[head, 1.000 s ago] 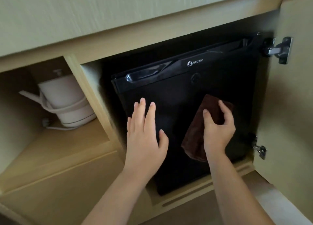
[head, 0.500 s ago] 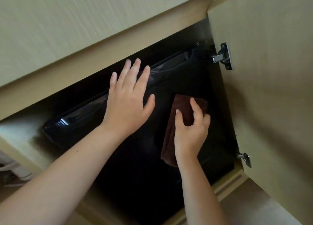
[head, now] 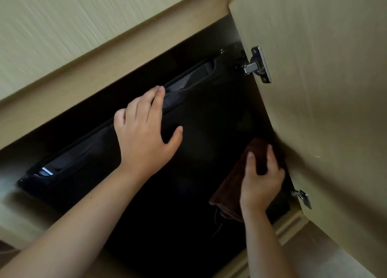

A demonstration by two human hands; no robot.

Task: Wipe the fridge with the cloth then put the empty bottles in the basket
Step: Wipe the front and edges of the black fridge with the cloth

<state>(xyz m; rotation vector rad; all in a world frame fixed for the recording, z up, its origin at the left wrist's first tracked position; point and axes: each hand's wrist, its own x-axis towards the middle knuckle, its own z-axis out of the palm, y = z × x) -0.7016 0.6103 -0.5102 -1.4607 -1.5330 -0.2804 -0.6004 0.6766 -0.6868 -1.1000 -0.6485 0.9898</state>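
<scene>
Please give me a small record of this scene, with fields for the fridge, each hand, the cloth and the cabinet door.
fridge: black, set in the cabinet, its door appears closed
left hand: lies on the top of the door, fingertips at the handle recess; whether they hook in, cannot tell
right hand: grips the cloth against the door, low on the right
cloth: dark brown, bunched, part hanging below the hand
cabinet door: open, at the right, on two metal hinges
bottles, basket: not in view
</scene>
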